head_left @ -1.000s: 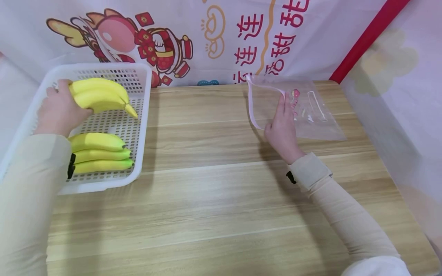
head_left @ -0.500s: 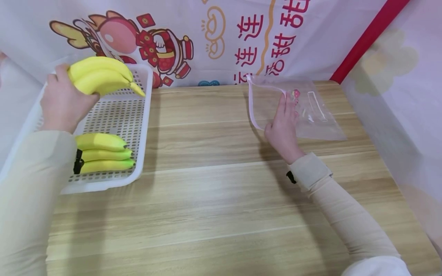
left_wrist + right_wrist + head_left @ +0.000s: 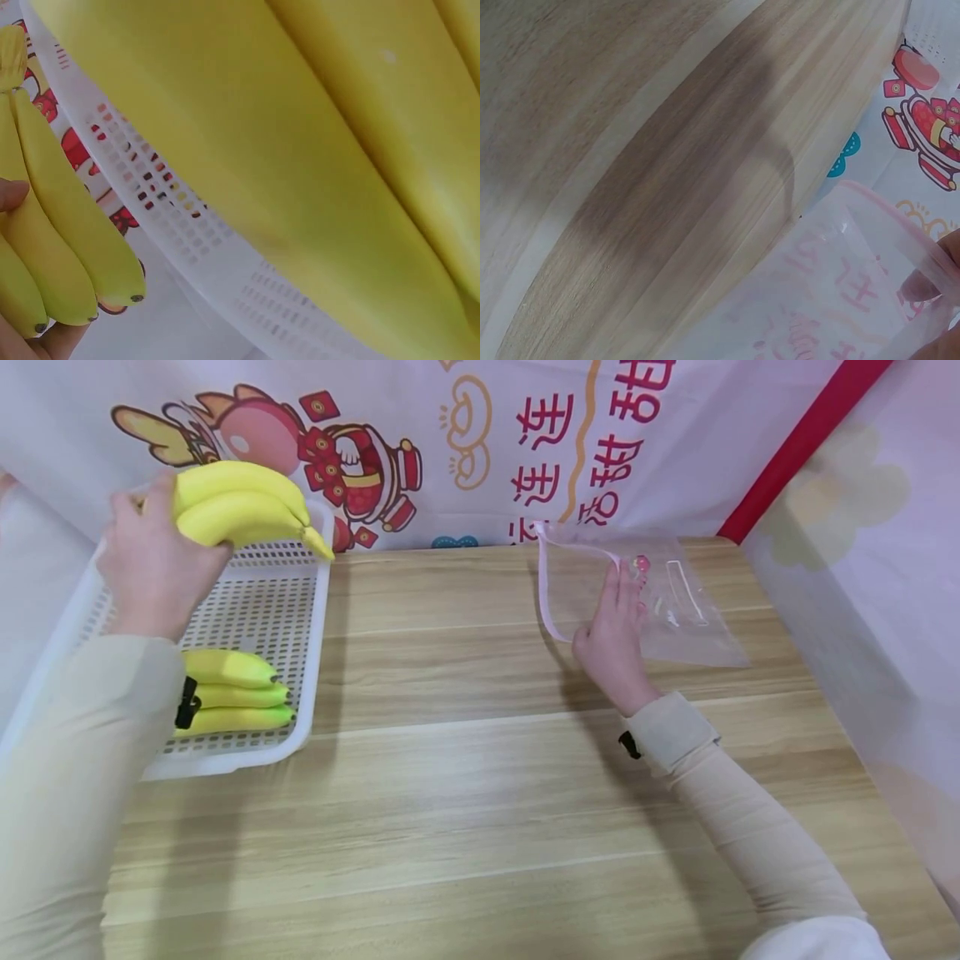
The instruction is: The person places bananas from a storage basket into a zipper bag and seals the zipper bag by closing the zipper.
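My left hand grips a bunch of yellow bananas, raised over the back of a white plastic basket. In the left wrist view the held bunch has greenish tips, and fingers wrap its side. A second bunch of bananas lies in the basket, partly hidden by the left sleeve; its bananas loom large in the left wrist view. On the right, my right hand pinches the pink-edged mouth of a clear zip bag. That bag stands slightly parted at its mouth in the right wrist view.
Basket and bag both stand on a wood-grain table. A printed cloth with cartoon figures and red characters hangs along the table's back edge. A pale cloth wall closes off the right side.
My left hand has lifted the held bananas up out of the basket and shifted them slightly right. The right hand and the zip bag have stayed almost still.
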Available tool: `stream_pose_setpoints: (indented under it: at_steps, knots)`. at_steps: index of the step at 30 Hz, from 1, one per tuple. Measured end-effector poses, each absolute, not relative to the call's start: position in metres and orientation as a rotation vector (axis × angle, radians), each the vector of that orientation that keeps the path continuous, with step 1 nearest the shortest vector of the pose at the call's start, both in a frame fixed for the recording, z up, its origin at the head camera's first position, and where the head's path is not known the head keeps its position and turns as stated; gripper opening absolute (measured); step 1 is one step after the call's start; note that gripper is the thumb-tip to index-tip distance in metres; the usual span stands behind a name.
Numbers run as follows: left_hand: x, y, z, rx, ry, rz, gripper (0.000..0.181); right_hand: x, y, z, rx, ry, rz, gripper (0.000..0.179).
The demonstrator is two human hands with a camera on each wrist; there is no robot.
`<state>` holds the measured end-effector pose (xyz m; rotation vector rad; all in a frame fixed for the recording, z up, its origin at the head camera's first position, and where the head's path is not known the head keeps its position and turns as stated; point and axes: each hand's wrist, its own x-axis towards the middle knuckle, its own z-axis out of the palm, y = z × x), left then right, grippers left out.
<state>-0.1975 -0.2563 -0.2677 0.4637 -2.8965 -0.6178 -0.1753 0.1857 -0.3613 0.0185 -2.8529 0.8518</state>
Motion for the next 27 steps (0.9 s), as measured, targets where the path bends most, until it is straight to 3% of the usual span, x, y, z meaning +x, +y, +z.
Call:
stream_pose_setpoints:
  at_steps: [27]
  knots:
    - [-0.212,-0.186,-0.25,0.356,-2.879,-0.748,0.086,-0.176,0.175,-0.352,0.008,-2.829,0.964,0.094]
